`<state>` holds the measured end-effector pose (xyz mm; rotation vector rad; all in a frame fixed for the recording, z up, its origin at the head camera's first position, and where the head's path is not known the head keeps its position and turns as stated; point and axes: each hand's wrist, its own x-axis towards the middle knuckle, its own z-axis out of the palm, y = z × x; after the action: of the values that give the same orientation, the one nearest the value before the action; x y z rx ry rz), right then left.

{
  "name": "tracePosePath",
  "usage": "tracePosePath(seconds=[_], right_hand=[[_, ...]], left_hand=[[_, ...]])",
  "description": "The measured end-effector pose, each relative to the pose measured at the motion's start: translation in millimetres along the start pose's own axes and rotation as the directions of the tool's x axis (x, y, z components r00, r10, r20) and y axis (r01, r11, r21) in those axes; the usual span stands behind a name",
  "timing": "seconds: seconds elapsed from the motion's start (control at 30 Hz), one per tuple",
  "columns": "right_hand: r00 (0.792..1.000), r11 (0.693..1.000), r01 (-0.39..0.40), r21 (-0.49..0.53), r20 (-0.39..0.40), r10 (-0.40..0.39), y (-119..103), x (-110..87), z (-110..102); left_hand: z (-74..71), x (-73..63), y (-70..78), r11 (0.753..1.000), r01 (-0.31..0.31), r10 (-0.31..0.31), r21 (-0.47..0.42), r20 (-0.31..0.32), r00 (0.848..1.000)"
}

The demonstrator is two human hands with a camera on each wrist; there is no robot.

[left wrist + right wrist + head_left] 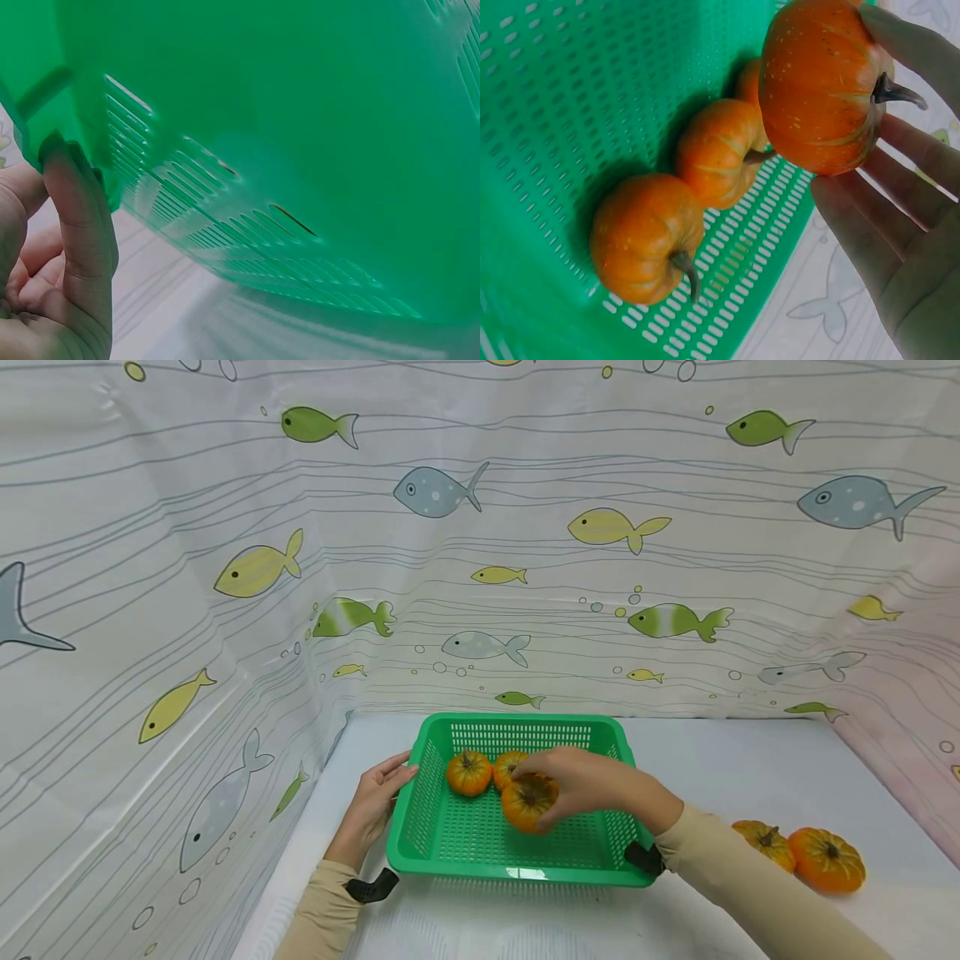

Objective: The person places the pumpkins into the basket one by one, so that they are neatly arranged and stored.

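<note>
My right hand [581, 781] holds a small orange pumpkin [525, 806] between thumb and fingers, over the inside of a green plastic basket [450, 866]. In the right wrist view the held pumpkin [817, 94] has its dark stem turned toward the palm. Along the basket's far side sit other pumpkins: one at the left [468, 774], another [507, 766] beside it, and in the right wrist view a third [748, 82] mostly hidden behind the held one. At the basket's left end my left hand [377, 797] grips the rim, fingertips curled over its edge [79, 217].
Two more pumpkins, one streaked with green [765, 842] and one rounder [827, 860], lie on the white table [690, 760] to the right, beside my right forearm. A fish-patterned curtain [555, 602] walls off the back and both sides.
</note>
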<state>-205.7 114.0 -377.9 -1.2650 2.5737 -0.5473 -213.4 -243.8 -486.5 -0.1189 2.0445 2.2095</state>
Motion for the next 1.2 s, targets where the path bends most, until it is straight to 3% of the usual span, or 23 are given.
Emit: tracePosePath(seconds=[0.2,0.93,1.2], right_hand=[[0.998,0.998,0.058,-0.018,0.015,-0.057,-3,16.5,7],[0.988,0.979,0.136,-0.153,0.09,-0.123,-24,63.3,28],[0.986,0.974,0.114,-0.194,0.14,-0.087,-28,74.6,38]], left_hand=[[-0.3,0.3,-0.3,1.0,-0.002,0.002,-0.002,0.006,1.0],[-0.2,-1.1,0.6,1.0,0.005,-0.005,-0.009,0.009,1.0],[-0.2,-1.0,0.7,1.0,0.004,-0.004,-0.009,0.014,1.0]])
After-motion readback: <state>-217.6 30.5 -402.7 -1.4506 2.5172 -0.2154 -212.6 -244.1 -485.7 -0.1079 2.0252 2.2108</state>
